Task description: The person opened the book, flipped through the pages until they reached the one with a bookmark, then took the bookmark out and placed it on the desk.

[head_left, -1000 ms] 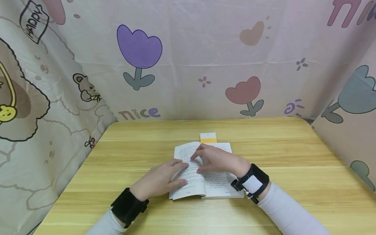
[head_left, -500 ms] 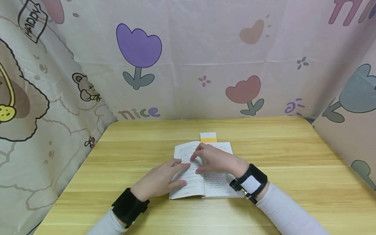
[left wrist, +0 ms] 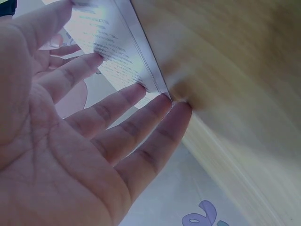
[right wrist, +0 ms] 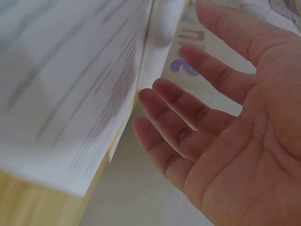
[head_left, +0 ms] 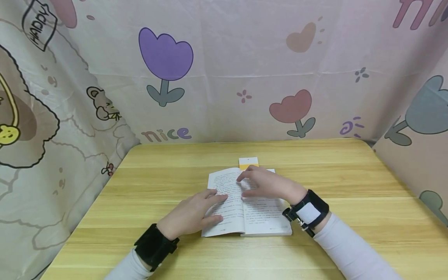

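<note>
An open book (head_left: pixel 265 221) with printed pages lies in the middle of the table in the head view. My left hand (head_left: pixel 192 214) rests on its left page, fingers spread and nearly straight. In the left wrist view the fingertips of the left hand (left wrist: pixel 80 146) reach along the edge of the book (left wrist: pixel 115 49), one onto the wood beyond it. Over the right page, close to the centre fold, is my right hand (head_left: pixel 273 186), its fingers loosely bent. The right wrist view shows that right hand (right wrist: pixel 221 141) holding nothing, its fingertips beside the page (right wrist: pixel 56 94).
A white card with a yellow band (head_left: pixel 248 161) pokes out beyond the book's far edge. The wooden table (head_left: pixel 168 167) meets a patterned cloth backdrop (head_left: pixel 224 50) behind and at both sides. Black bands (head_left: pixel 154 247) sit on both wrists.
My right hand has shifted right and slightly away, from the left page near the fold to over the right page. The left hand stays almost where it was.
</note>
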The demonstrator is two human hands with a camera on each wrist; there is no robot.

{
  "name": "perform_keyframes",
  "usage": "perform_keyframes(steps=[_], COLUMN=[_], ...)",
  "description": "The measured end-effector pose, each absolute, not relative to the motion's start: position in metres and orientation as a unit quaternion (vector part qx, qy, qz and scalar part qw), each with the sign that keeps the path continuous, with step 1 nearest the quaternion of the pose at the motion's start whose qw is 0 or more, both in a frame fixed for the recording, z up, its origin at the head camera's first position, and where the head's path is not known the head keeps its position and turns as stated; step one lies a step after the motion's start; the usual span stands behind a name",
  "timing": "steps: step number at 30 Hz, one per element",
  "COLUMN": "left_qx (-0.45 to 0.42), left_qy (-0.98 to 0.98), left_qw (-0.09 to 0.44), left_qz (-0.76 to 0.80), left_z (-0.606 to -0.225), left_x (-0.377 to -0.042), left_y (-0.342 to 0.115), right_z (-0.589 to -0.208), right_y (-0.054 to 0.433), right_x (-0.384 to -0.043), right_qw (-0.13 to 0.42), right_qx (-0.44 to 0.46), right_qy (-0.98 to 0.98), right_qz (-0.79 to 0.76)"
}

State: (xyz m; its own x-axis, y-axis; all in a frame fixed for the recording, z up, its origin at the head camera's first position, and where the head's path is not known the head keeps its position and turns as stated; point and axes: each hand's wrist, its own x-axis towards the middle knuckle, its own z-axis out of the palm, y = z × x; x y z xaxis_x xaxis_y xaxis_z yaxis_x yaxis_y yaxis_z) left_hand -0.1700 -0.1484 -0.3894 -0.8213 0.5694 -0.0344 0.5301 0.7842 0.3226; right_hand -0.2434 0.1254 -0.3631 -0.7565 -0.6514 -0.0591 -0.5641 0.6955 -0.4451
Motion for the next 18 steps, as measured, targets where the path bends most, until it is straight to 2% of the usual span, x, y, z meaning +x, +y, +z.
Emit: perform_keyframes(steps=[18], left_qx=[0.289], left_qy=[0.944], left_qw=[0.067], left_qz=[0.145], left_z=[-0.390], left_x=[-0.171], left_y=[-0.147], right_z=[-0.372], right_y=[0.179], right_x=[-0.277], right_qw=[0.091], right_qx=[-0.236], right_qy=[0.957], right_qz=[-0.144])
